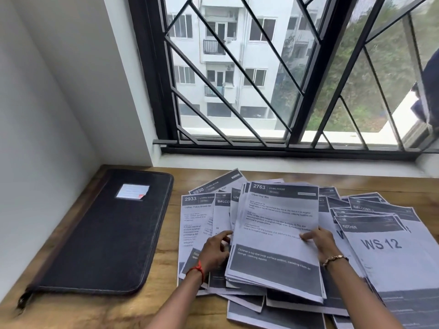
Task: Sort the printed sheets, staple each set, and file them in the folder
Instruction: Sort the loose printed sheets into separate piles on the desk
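Note:
A stack of printed sheets (275, 224), topped by one headed "2763 Living Room", is tilted up off the wooden desk (147, 307). My left hand (215, 251) grips the stack's left edge. On the right edge, my right hand (318, 244) holds the stack, thumb on the top page. Loose sheets lie fanned beneath: "2933" (193, 224) at the left, "WS 12 Kitchen" (389, 252) at the right. A black zippered folder (104, 236) lies shut at the left, apart from the papers. No stapler shows.
A white wall corner (59, 103) closes the desk's left side. Behind the papers runs a white sill (285, 163) under a black-barred window. The folder's zip pull (23, 299) hangs near the front left edge.

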